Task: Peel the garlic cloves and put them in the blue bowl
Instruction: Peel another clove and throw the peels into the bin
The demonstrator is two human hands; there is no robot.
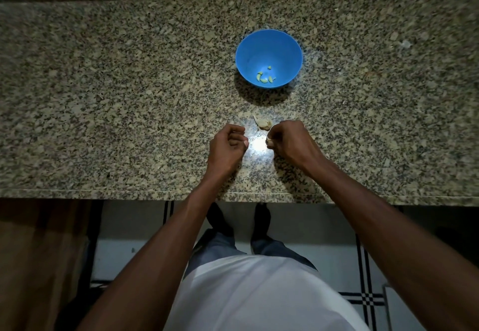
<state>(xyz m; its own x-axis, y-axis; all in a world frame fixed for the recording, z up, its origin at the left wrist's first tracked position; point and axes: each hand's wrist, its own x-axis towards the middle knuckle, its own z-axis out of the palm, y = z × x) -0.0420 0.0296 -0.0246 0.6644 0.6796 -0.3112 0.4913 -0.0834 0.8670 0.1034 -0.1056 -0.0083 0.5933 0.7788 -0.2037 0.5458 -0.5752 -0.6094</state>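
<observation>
**Garlic cloves: one in hand, several already in the bowl**

Garlic cloves are what this moment turns on, and they sit in three places. Going left to right: the left hand (229, 144) hovers over the granite counter (103, 97) with its fingers curled inward; whether it pinches a scrap of skin I cannot tell, as nothing shows clearly between the fingertips. Just right of it, between the two hands and slightly farther away, a small pile of garlic pieces and skins (263, 124) lies on the counter. The right hand (287, 139) is closed round a pale clove (269, 141), which peeks out at the fingertips. Beyond the pile stands the blue bowl (246, 53), with a few peeled cloves (265, 78) lying at its bottom.

The step in hand looks like peeling, part-way through the task. The next move probably calls for the left fingers to meet the clove and strip its skin, then a short reach forward to drop it in the bowl.
</observation>
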